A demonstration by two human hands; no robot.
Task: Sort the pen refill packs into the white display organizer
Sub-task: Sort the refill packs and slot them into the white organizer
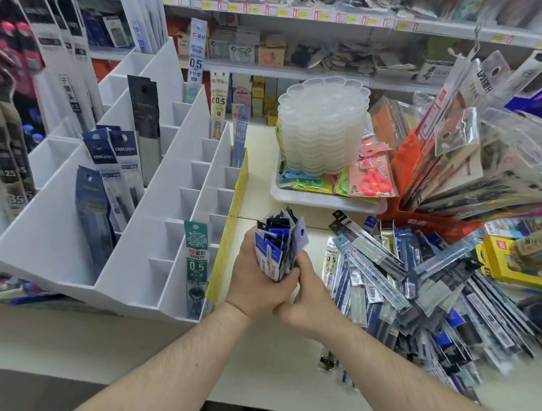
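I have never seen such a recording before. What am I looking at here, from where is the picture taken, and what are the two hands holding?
There is no machine here. A person wears one camera on the head, looking down at their own bare hands in a stationery shop. The left hand and the right hand together grip a bundle of refill packs, fingers curled round it. To the left stands the white display organizer, a stepped rack of compartments; some already hold packs, such as a green pack near the front. On the counter to the right lies a loose pile of packs. Behind it, a white tray carries stacked clear dishes.
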